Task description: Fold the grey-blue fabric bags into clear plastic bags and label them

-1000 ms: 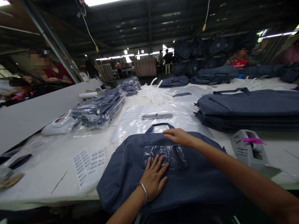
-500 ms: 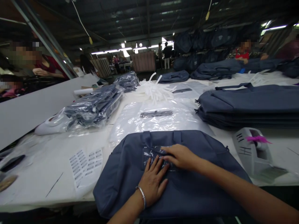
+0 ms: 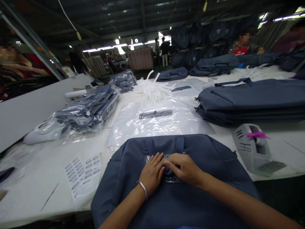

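Observation:
A dark blue fabric bag lies in front of me at the table's near edge, with two short straps at its upper side. A shiny clear plastic piece is on the bag's front, partly covered by my hands. My left hand, with a bracelet at the wrist, rests flat over the plastic's left part, fingers stretched out. Beside it, touching its fingertips, my right hand is closed with curled fingers over the plastic's upper right. What its fingers hold is hidden.
Barcode label sheets lie left of the bag, a tape dispenser to its right. Clear plastic bags lie behind it. Plastic-wrapped bags are at left, stacked blue bags at right. Other people are further back.
My left hand has moved up the bag, its fingers now closer together. The right hand has shifted slightly down and right, its fingers more curled. The camera view has turned a little.

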Demonstrator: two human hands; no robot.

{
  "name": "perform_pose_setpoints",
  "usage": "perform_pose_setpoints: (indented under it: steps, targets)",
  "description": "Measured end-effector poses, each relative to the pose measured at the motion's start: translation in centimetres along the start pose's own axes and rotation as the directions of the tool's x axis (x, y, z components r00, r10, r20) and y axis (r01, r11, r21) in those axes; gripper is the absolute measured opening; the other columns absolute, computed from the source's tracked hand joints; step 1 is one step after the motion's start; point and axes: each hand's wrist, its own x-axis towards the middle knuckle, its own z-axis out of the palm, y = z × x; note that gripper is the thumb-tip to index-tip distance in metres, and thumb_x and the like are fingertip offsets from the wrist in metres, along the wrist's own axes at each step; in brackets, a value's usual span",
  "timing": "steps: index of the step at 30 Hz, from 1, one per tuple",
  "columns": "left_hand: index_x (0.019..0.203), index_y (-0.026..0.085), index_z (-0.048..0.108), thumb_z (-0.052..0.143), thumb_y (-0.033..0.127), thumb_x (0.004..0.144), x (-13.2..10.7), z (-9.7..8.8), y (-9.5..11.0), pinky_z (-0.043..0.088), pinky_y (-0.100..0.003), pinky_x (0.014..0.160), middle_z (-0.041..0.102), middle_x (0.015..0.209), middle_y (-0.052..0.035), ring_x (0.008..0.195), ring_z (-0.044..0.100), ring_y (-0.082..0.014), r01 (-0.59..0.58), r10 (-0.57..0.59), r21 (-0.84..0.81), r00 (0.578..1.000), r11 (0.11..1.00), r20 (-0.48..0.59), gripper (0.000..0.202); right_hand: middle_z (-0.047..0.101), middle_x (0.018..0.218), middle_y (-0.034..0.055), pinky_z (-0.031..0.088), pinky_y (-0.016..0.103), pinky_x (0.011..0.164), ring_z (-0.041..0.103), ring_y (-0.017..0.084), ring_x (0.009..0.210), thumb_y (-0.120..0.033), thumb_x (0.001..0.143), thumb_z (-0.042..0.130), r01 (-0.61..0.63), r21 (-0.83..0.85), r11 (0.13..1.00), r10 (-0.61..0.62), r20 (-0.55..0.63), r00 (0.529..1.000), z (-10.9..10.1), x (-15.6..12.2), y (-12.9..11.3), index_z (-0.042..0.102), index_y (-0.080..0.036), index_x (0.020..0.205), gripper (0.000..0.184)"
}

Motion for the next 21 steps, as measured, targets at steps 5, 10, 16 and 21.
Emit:
perform_pose_setpoints:
  steps: [5,10,16,21]
  targets:
    - [0.115,0.024,0.068,0.048,0.026,0.095,-1.1,-1.8,-0.4,0.049,-0.043,0.105,0.07,0.12,-0.0057,0.117,0.062,-0.0224,0.145,-0.195,-0.345,0.974,0.927,-0.117,0.029,0.064,0.126,0.0105,0.047,0.038,0.103,0.058,0.02,0.118,-0.021,0.095,0.046,-0.013,-0.004,1.0,0.012,-0.238,0.971,3.3,2.5,2.3,0.061,-0.019,0.123,0.032]
    - [0.106,0.023,0.07,0.055,0.032,0.091,2.8,-8.5,-3.7,0.06,-0.028,0.078,0.074,0.103,-0.0032,0.083,0.073,-0.0169,0.252,-0.407,-0.528,0.891,0.811,-0.202,0.023,0.069,0.117,0.0086,0.039,0.043,0.112,0.052,0.023,0.127,-0.014,0.089,0.053,0.075,-0.083,0.994,-0.084,-0.108,0.991,6.2,1.9,4.5,0.067,-0.019,0.113,0.029]
    - [0.101,0.022,0.07,0.061,0.027,0.083,14.1,-5.8,-9.8,0.053,-0.026,0.079,0.071,0.1,-0.0033,0.084,0.068,-0.0152,0.202,-0.168,-0.206,0.971,0.958,0.17,0.02,0.071,0.113,0.007,0.038,0.043,0.112,0.052,0.023,0.127,-0.013,0.087,0.053,0.056,-0.049,0.997,-0.061,-0.113,0.992,6.0,1.8,3.9,0.066,-0.019,0.118,0.034]
    - [0.079,0.019,0.071,0.084,0.03,0.055,19.3,0.7,-14.3,0.049,-0.025,0.068,0.07,0.079,-0.0013,0.071,0.064,-0.0167,0.205,-0.126,-0.18,0.92,0.962,0.371,0.029,0.07,0.115,0.0068,0.037,0.042,0.113,0.051,0.022,0.128,-0.014,0.087,0.053,0.04,-0.015,0.999,-0.041,-0.114,0.993,5.9,1.8,3.7,0.066,-0.018,0.118,0.033]
